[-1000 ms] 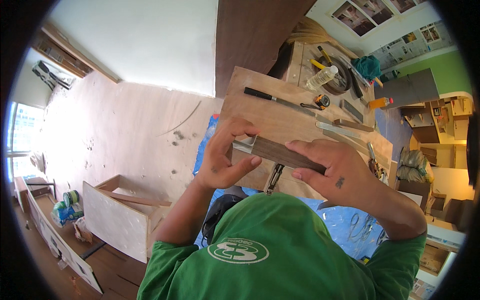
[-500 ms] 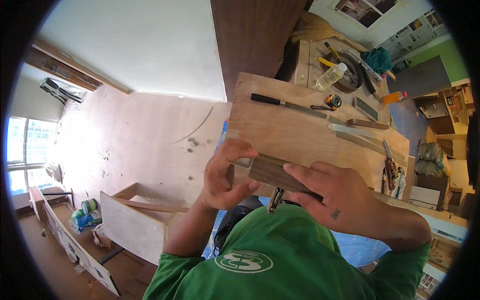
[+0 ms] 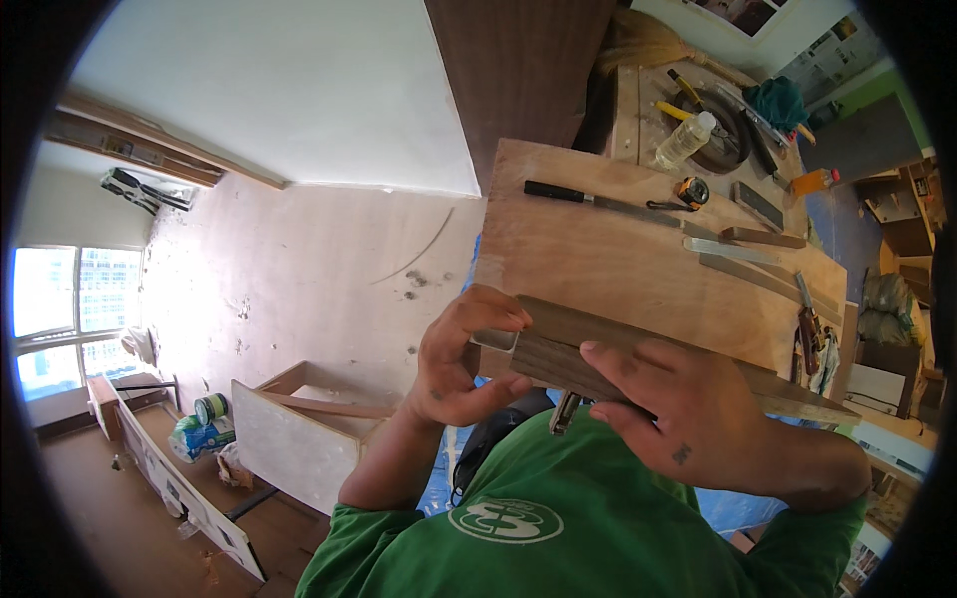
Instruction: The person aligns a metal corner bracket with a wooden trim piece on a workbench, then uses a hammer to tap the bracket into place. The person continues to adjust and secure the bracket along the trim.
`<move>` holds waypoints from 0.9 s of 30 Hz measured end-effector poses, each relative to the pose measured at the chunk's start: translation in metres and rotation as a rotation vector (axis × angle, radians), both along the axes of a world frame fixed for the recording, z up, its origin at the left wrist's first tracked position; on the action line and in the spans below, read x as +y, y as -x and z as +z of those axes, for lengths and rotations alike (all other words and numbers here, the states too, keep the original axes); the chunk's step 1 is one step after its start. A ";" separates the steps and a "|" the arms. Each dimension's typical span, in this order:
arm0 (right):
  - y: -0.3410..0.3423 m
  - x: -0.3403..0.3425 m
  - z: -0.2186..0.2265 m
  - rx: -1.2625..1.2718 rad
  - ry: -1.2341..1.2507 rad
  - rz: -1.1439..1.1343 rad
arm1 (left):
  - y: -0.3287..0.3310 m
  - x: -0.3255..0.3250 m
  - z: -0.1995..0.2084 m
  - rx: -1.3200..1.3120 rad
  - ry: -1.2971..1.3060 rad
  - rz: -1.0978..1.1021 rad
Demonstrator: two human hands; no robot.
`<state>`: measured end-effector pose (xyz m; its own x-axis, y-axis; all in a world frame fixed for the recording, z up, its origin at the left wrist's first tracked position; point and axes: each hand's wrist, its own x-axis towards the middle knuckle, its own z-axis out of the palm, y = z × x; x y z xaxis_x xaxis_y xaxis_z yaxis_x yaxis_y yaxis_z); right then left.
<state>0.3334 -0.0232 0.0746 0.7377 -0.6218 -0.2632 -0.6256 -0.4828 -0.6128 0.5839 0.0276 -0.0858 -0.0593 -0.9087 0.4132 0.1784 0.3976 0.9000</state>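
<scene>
A dark brown wood-grain board (image 3: 568, 364) is held in front of my chest, at the near edge of the workbench. My left hand (image 3: 464, 354) curls round its left end, fingertips at the top corner and thumb below. Between those fingers is a small pale grey piece (image 3: 493, 340) against the board's end; its kind is unclear. My right hand (image 3: 678, 394) grips the board farther right, with fingers along its face and the thumb low. A metal hinge (image 3: 565, 412) sticks out under the board between my hands.
The plywood workbench top (image 3: 588, 269) carries a long black-handled file (image 3: 558, 191), a tape measure (image 3: 691, 193), a sharpening stone (image 3: 758, 204) and wood strips. A clear bottle (image 3: 686, 140) stands beyond. A pale panel (image 3: 299, 439) leans at the lower left.
The view has shifted, so the bench and room appear farther right. More of the board's upper side and length shows now. Both hands keep nearly the same hold.
</scene>
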 end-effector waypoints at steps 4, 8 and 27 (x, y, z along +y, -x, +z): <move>0.001 0.003 0.000 0.001 -0.006 -0.002 | -0.010 -0.006 0.010 -0.173 0.016 -0.010; 0.005 0.004 -0.006 -0.051 0.036 0.029 | -0.013 -0.009 0.012 -0.194 0.019 -0.050; 0.002 0.008 -0.002 -0.007 0.006 -0.036 | -0.011 -0.002 0.005 -0.073 -0.079 -0.070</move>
